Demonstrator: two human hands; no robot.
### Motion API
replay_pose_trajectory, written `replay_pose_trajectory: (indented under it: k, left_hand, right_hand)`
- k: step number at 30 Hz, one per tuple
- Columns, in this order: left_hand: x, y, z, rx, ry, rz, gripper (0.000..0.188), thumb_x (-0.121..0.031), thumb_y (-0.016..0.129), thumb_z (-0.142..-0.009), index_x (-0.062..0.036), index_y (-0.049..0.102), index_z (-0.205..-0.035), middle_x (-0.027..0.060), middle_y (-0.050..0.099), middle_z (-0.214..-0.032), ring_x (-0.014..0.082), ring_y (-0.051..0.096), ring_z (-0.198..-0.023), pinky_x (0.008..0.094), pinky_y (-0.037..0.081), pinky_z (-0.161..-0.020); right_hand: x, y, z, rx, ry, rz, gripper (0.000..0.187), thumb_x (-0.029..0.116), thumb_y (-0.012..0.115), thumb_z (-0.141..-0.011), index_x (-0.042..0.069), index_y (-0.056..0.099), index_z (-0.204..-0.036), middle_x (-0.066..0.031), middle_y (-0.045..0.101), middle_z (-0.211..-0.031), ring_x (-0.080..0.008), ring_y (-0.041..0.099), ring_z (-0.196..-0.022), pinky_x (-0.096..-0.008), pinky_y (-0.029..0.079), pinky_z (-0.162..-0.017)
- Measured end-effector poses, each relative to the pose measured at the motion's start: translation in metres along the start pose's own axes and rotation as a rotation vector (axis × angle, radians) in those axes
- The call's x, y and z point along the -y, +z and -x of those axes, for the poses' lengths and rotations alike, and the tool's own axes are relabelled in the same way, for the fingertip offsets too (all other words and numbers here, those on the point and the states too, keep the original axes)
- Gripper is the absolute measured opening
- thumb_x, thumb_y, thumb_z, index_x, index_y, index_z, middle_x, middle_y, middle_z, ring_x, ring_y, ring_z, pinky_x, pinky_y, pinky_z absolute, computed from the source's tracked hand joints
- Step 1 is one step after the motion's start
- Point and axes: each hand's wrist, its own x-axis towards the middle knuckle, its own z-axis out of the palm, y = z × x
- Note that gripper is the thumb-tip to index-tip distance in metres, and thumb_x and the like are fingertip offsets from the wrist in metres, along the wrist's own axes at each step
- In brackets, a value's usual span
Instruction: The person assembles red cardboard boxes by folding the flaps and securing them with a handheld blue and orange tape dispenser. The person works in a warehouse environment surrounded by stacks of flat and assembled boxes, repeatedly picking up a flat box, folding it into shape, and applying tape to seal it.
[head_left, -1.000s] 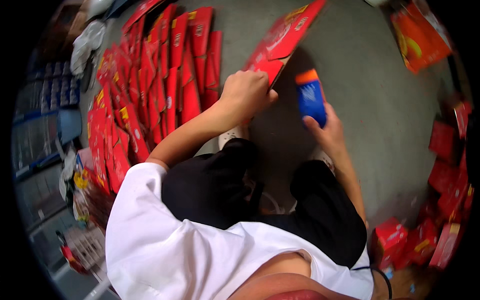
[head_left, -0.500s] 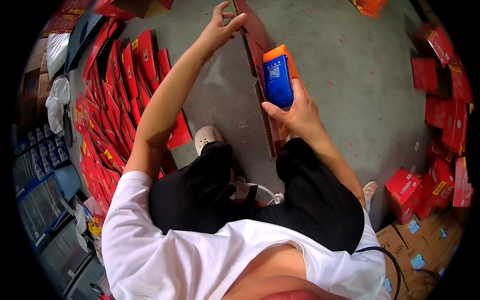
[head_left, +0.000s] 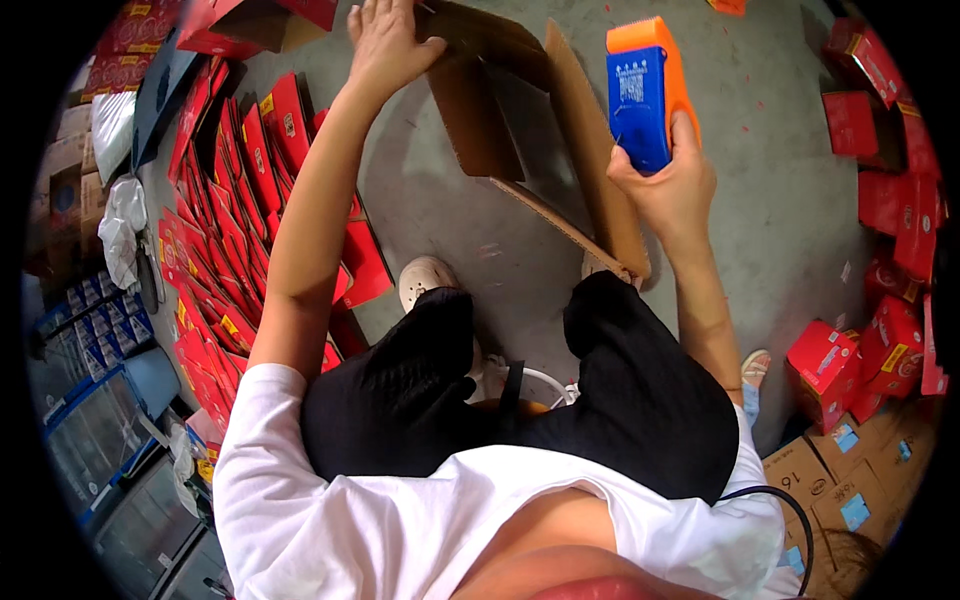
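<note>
A cardboard carton (head_left: pixel 598 150) stands partly unfolded in front of me, its brown inner faces showing and its flaps apart. At its far left edge is my left hand (head_left: pixel 390 45), the fingers stretched forward and the thumb spread out to the side against the carton. My right hand (head_left: pixel 668 190) is closed round the lower end of a blue and orange tape dispenser (head_left: pixel 640 95). The dispenser is held up just right of the carton's right panel, apart from it.
Flattened red cartons (head_left: pixel 235 210) lean in a dense row on the left. Red boxes (head_left: pixel 825 365) stand along the right, with brown cartons (head_left: pixel 850 470) at the lower right. Blue-edged clear bins (head_left: pixel 95 430) are at the lower left. Another person's foot (head_left: pixel 756 367) shows at right.
The flat carton has opened out into a box shape. My left hand has moved left and farther away; my right hand has carried the tape dispenser right and away from the carton.
</note>
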Motion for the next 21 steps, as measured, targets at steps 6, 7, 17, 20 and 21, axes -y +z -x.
replay_pose_trajectory:
  k: [6,7,17,20,21]
  left_hand:
    - [0.009,-0.025,-0.012,0.165,-0.02,0.026,0.075,-0.038,0.072,-0.076,-0.0088,0.041,-0.138,0.0151,0.057,-0.124,0.034,0.051,-0.121,0.0444,0.04,-0.101]
    - [0.015,-0.023,-0.013,0.191,-0.079,-0.159,0.067,-0.048,0.07,-0.08,-0.0107,0.05,-0.131,0.0115,0.064,-0.114,0.0291,0.059,-0.111,0.041,0.046,-0.092]
    - [-0.058,-0.111,0.056,0.386,-0.125,-0.233,0.042,-0.044,0.064,-0.087,-0.0055,0.071,-0.073,0.0156,0.068,-0.074,0.0366,0.067,-0.076,0.0463,0.052,-0.069]
    - [-0.068,-0.098,0.051,0.656,-0.092,-0.498,0.021,-0.022,0.059,-0.085,-0.0107,0.077,-0.086,0.0128,0.074,-0.089,0.0303,0.071,-0.088,0.0402,0.056,-0.076]
    - [-0.055,-0.073,0.05,0.708,-0.059,-0.529,0.022,-0.021,0.058,-0.085,-0.0122,0.077,-0.09,0.0116,0.074,-0.094,0.0288,0.071,-0.093,0.0387,0.056,-0.077]
  right_hand:
    - [-0.009,0.001,-0.041,-0.039,-0.268,0.049,0.042,0.033,0.073,-0.072,0.007,0.052,-0.098,-0.0165,0.063,-0.07,-0.0398,0.064,-0.066,-0.0449,0.052,-0.06]
    - [-0.006,-0.004,-0.045,0.011,-0.188,0.081,0.041,0.029,0.076,-0.072,0.006,0.054,-0.098,-0.0125,0.065,-0.082,-0.0319,0.065,-0.071,-0.0386,0.052,-0.068]
    - [0.003,0.004,-0.1,0.049,-0.267,-0.126,0.053,0.033,0.076,-0.07,0.003,0.055,-0.108,-0.0232,0.065,-0.096,-0.0437,0.064,-0.089,-0.047,0.052,-0.077]
    - [-0.007,0.043,-0.134,-0.085,-0.537,-0.044,0.052,0.035,0.077,-0.073,0.002,0.056,-0.108,-0.0212,0.066,-0.092,-0.0421,0.065,-0.084,-0.0457,0.053,-0.074]
    - [-0.008,0.053,-0.14,-0.173,-0.652,-0.013,0.052,0.036,0.078,-0.075,0.002,0.056,-0.108,-0.0201,0.066,-0.091,-0.0408,0.066,-0.083,-0.0451,0.053,-0.073]
